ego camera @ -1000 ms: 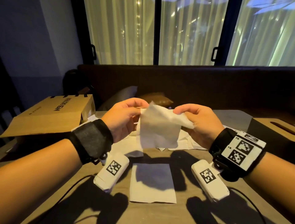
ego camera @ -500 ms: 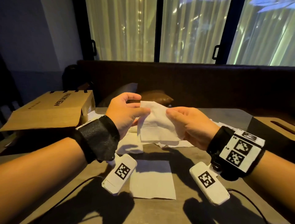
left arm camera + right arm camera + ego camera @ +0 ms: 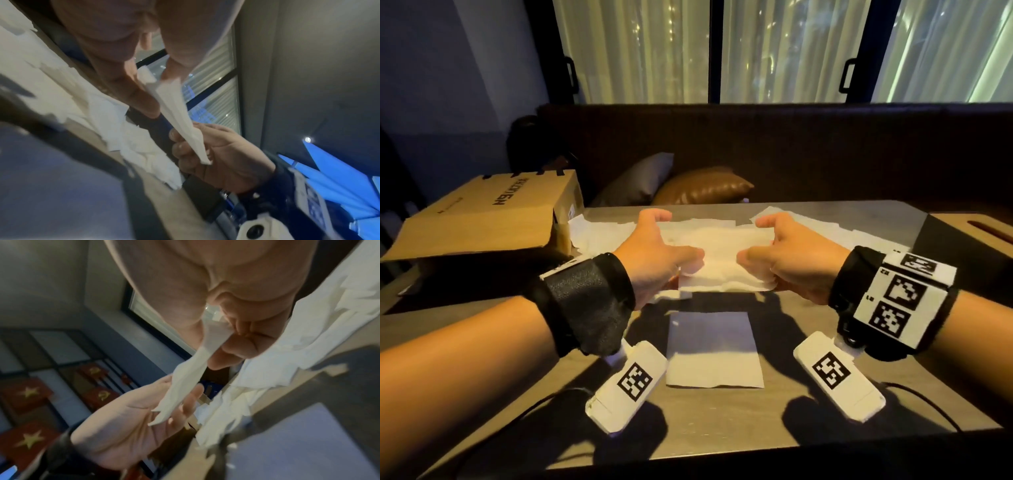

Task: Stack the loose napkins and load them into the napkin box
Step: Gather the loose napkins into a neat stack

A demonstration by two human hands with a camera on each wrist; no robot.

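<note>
Both hands hold one white napkin (image 3: pixel 722 263) stretched flat between them, a little above the table. My left hand (image 3: pixel 671 246) pinches its left edge between thumb and fingers (image 3: pixel 164 76). My right hand (image 3: pixel 774 246) pinches the right edge (image 3: pixel 213 334). The napkin (image 3: pixel 176 110) looks slightly creased in the wrist views. Directly below and nearer to me, a single flat napkin (image 3: pixel 714 349) lies on the table. Loose napkins (image 3: pixel 613 229) are strewn across the table behind the hands. The dark napkin box (image 3: pixel 969 240), with a slot in its wooden top, stands at the right edge.
An open cardboard box (image 3: pixel 493 212) lies on the table's far left. Beyond the table's (image 3: pixel 722 428) far edge, a dark sofa carries two cushions (image 3: pixel 702 186). Cables trail from the wrist devices across the near table.
The napkin went from hanging upright between the hands to being held flat and lower. The hands have moved apart along its edges and down toward the table.
</note>
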